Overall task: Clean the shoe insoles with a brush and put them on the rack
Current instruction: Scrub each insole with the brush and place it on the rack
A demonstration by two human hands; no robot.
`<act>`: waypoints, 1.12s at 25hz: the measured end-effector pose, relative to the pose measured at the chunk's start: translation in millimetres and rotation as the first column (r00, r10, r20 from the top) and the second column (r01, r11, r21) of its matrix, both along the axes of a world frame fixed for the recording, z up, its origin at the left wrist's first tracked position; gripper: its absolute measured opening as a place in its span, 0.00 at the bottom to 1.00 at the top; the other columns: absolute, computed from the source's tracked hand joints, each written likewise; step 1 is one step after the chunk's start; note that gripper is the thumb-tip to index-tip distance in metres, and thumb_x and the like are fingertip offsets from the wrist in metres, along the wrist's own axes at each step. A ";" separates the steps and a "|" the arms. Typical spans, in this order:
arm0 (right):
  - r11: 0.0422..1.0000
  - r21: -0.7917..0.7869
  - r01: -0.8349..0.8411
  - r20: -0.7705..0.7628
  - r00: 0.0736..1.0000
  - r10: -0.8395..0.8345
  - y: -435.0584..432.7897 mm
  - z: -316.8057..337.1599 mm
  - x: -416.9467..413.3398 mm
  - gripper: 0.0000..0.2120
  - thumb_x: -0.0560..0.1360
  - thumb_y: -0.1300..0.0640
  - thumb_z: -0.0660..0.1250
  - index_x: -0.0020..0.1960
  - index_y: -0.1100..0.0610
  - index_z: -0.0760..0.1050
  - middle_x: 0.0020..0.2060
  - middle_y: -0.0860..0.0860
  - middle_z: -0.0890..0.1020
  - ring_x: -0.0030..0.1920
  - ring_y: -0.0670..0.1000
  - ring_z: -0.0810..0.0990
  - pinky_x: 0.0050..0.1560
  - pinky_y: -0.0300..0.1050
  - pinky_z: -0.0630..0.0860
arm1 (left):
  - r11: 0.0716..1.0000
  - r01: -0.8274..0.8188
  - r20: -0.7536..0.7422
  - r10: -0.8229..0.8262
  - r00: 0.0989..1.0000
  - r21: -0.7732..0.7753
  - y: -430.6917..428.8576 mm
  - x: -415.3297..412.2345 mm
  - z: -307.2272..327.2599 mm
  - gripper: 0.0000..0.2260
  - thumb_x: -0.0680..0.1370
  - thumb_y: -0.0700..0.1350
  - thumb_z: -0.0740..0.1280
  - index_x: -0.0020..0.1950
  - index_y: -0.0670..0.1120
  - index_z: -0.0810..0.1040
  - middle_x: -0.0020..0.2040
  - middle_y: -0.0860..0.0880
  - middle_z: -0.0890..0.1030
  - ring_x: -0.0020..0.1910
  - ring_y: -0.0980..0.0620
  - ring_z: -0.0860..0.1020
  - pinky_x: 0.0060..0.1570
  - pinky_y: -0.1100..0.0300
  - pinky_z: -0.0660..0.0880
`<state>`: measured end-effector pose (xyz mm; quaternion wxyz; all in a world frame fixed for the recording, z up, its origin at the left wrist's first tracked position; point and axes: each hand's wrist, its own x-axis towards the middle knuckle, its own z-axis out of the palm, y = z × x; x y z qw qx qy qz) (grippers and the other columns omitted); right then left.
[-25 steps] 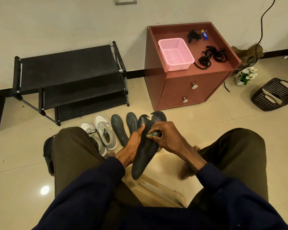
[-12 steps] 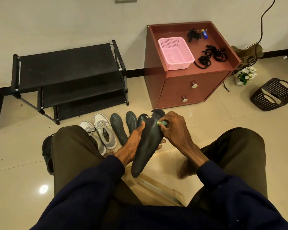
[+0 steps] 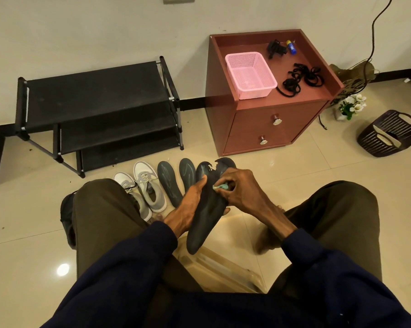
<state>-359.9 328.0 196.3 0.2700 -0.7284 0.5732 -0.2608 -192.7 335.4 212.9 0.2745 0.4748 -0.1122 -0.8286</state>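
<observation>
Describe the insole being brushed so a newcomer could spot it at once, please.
Find the reddish-brown cabinet; before it, dark insoles lie on the floor beside white sneakers. The one meant is the raised insole, gripped by the left hand, with the right hand holding a teal brush to it.

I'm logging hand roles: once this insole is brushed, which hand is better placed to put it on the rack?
Probably the left hand: it grips the insole, and the rack stands on that side. The right hand pinches the brush.
</observation>
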 end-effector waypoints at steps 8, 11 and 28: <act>0.999 0.017 0.030 -0.021 0.999 -0.029 1.6 -2.0 0.8 0.05 0.73 0.60 0.77 0.49 0.57 0.87 0.45 0.51 0.84 0.43 0.46 0.81 0.45 0.40 0.82 | 1.000 -0.004 0.011 0.004 1.000 -0.025 -0.5 1.4 -3.1 0.22 0.84 0.59 0.59 0.66 0.42 0.77 0.49 0.39 0.87 0.44 0.40 0.87 0.45 0.44 0.83; 0.992 -0.039 0.116 -0.063 0.991 -0.118 -2.8 -3.9 4.8 0.05 0.72 0.60 0.77 0.48 0.58 0.86 0.44 0.52 0.84 0.42 0.48 0.81 0.45 0.40 0.81 | 0.999 -0.016 0.015 0.017 1.000 -0.030 -3.7 1.8 -5.5 0.22 0.84 0.59 0.59 0.64 0.42 0.77 0.49 0.39 0.87 0.43 0.41 0.87 0.41 0.46 0.85; 0.991 -0.074 0.115 0.030 0.993 -0.113 -5.0 -2.4 2.9 0.05 0.73 0.61 0.77 0.49 0.56 0.86 0.43 0.49 0.83 0.42 0.44 0.79 0.45 0.37 0.79 | 0.999 0.037 -0.065 -0.039 0.997 -0.034 -5.9 3.0 -11.4 0.21 0.84 0.57 0.56 0.66 0.43 0.75 0.52 0.38 0.86 0.46 0.39 0.85 0.45 0.44 0.83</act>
